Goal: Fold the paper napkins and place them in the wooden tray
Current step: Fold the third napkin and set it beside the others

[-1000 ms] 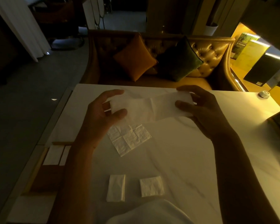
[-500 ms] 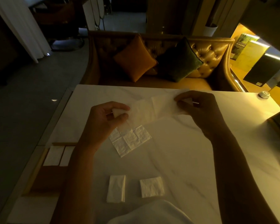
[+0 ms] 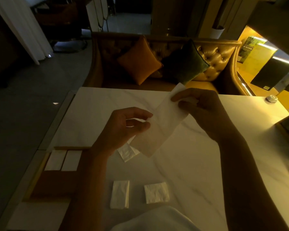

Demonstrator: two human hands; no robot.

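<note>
Mid-fold, with one paper napkin (image 3: 158, 129) held in the air above the marble counter (image 3: 198, 164) as a long strip, slanting from upper right to lower left. Left hand (image 3: 123, 129) pinching the strip's near long edge between thumb and fingers (image 3: 140, 114); right hand (image 3: 202, 110) pinching the far end. Beneath it, another napkin (image 3: 127, 152) lying partly hidden. Near the body, two folded napkins (image 3: 119, 194) and (image 3: 156, 192) waiting on the counter. In the wooden tray (image 3: 53, 185) at left, two folded pieces (image 3: 63, 160) side by side. Next, probably: ends brought together, crease pressed, then a carry to the tray.
</note>
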